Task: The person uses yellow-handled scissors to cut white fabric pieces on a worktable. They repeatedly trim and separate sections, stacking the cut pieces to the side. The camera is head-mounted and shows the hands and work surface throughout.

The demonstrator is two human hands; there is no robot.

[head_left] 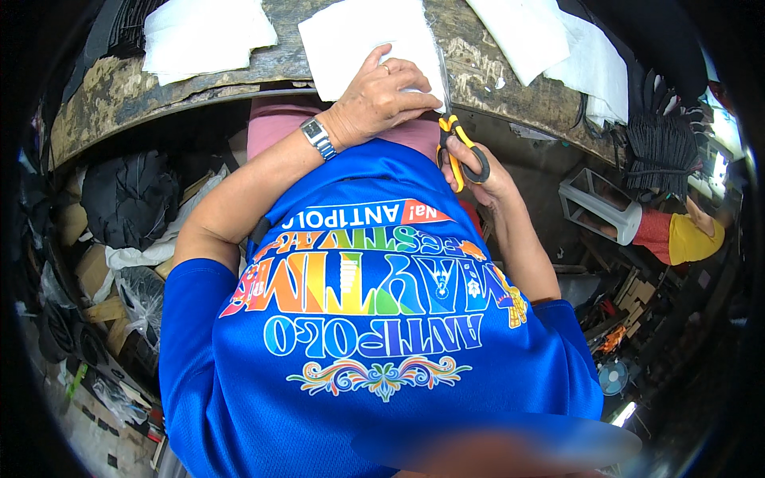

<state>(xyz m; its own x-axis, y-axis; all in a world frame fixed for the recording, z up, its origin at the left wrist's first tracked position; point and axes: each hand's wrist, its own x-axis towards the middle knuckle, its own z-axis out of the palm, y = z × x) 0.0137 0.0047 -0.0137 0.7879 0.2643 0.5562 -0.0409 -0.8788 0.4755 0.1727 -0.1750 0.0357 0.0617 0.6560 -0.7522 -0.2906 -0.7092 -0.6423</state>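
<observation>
My left hand lies spread over a pile of white sheets at the front edge of the worn table, its fingers pointing right toward the sheets' right edge. It has a ring and a wristwatch. In my right hand is a pair of scissors with yellow and black handles. Its fingers are closed round the handles. The blades point away from me along the right edge of the sheets, close to my left fingertips. Whether fabric lies between the blades cannot be made out.
More white sheets lie on the wooden table to the left and right. Bundled black strips hang at the far right. A white plastic stool and a person in yellow are beyond. Black material is piled at left.
</observation>
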